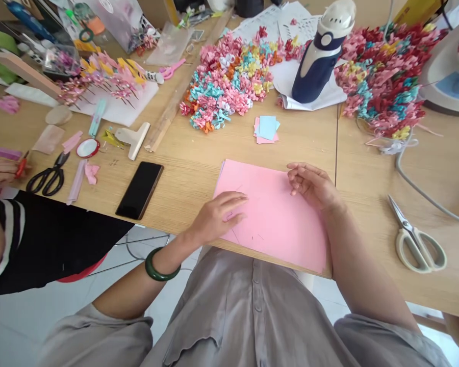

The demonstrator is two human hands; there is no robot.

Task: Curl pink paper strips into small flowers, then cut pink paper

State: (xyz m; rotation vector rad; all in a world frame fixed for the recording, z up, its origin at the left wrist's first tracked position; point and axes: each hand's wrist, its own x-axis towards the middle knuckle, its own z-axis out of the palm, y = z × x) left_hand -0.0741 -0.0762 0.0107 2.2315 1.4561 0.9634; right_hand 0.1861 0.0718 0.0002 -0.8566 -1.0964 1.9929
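Pink paper sheets lie in a stack at the table's front edge, with a few small dark marks on the top one. My left hand rests over the left side of the stack, palm down, fingers apart and holding nothing. Over the upper right corner is my right hand, its fingers loosely curled and spread, with nothing seen in them. Beyond the stack sit small blue and pink paper squares. To the right lie scissors with pale handles, their blades closed.
A phone lies to the left, near black-handled scissors and a person's hand. Farther back are heaps of ribbon bows, a dark blue bottle and an iron with its grey cord.
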